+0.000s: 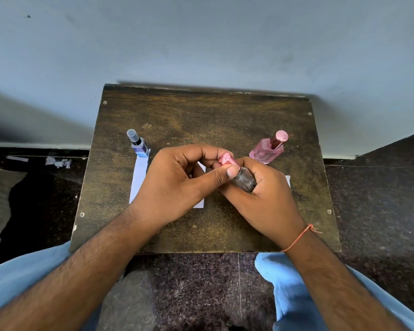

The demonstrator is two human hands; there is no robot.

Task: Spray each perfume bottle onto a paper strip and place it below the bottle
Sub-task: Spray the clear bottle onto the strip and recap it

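Over the middle of the small wooden table [201, 111], my right hand [265, 194] grips a dark glass perfume bottle [244, 180]. My left hand [179, 177] pinches its pink cap [226, 160] between thumb and fingers. A blue bottle with a clear cap [139, 144] stands at the left, with a white paper strip [139, 177] lying just below it. A pink bottle with a pink cap [270, 149] stands at the right. A second strip [198, 204] shows under my left hand, and a white corner [287, 180] peeks out beside my right hand.
The table stands against a pale grey wall [201, 44]. Dark speckled floor [380, 199] surrounds it. Torn paper scraps [58, 162] lie on the floor at the left. My knees in light blue trousers [285, 278] are under the table's front edge.
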